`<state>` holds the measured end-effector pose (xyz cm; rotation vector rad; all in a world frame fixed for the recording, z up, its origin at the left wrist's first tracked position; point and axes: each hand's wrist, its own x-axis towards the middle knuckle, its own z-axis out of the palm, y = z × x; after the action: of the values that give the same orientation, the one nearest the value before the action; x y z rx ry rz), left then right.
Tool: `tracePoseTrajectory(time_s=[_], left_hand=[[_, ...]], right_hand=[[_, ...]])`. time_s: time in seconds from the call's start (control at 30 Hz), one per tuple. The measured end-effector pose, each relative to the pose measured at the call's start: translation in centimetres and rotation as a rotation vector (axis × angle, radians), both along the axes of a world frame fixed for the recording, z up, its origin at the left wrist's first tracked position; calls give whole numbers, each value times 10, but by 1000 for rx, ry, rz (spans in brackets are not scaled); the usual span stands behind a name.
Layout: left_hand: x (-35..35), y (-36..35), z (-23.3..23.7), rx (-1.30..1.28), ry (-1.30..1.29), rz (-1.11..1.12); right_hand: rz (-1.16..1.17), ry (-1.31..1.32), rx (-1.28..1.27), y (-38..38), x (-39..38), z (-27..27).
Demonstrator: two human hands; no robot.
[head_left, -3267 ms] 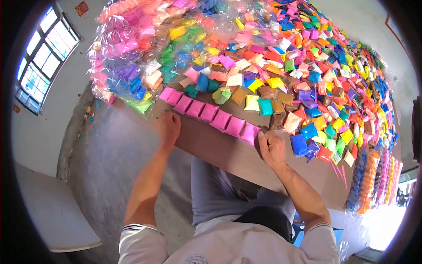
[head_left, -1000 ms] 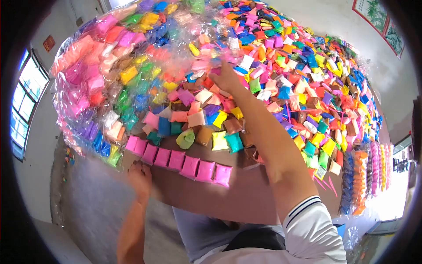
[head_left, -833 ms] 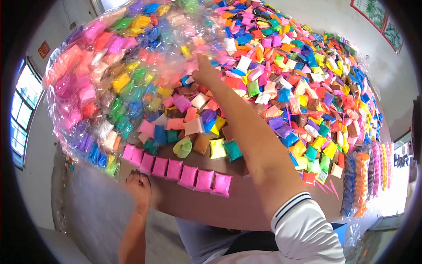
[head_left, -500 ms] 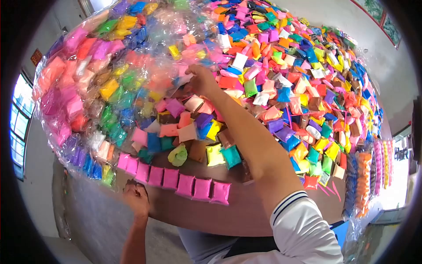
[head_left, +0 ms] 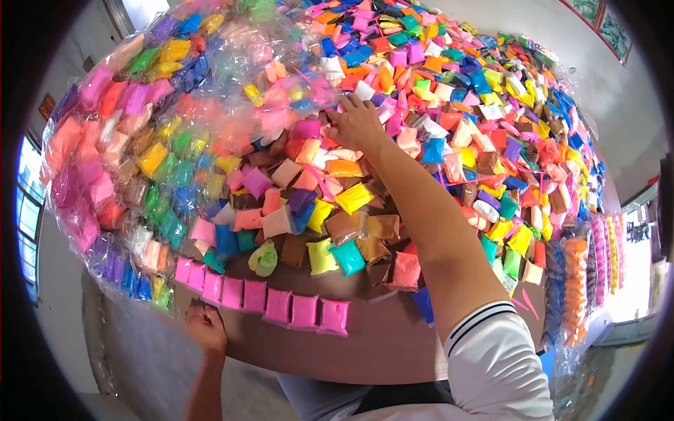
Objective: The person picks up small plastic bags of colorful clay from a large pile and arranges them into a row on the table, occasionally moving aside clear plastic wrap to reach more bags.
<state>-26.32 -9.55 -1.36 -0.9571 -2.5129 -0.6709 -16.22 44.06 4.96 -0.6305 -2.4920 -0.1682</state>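
Observation:
A row of several pink packets, which look like soft modelling clay in clear wrappers, lies along the near side of the brown table. My left hand is curled closed at the table's near edge, just below the row's left end; whatever its fingers may hold is hidden. Stretched out over the big heap of coloured packets, my right hand has its fingers apart, touching or just above the packets. A white packet lies just beyond its fingertips, and a magenta packet to its left.
Clear plastic bags full of coloured packets bank up on the left. Loose yellow, teal and coral packets spread toward the front. Strips of packets hang or stand at the right edge.
My right hand has gone from a pinch beside the clear plastic to spread fingers farther right over the heap. More packets now show below it and beside my forearm. My left hand stays closed.

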Motion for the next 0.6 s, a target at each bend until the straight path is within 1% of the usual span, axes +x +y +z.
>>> tracePoseTrajectory(time_s=[0.1,0.2,0.23,0.33,0.4,0.43,0.5,0.53,0.6], left_hand=[[-4,-6,-5,-31,-80,68],[-4,-3,-4,20,-44,-2],[-5,-4,-6,26,-41,-5],[-9,-9,-14,55,-41,-25],[-8,-7,-9,84,-45,-56],[-6,-5,-6,69,-57,-28],[-1,-1,-2,41,-81,30],[-3,-4,-4,18,-72,6],[-8,-10,-7,-28,-54,-44]], right_hand=[[-152,-122,-17,12,1,5],[-263,-167,19,30,10,15],[-310,-157,97,44,15,12],[-371,-165,108,77,46,15],[-511,-223,63,93,69,22],[-518,-176,101,100,83,25],[-518,-176,9,107,114,41],[-519,-176,-37,106,128,49],[-522,-81,-30,105,153,57]])
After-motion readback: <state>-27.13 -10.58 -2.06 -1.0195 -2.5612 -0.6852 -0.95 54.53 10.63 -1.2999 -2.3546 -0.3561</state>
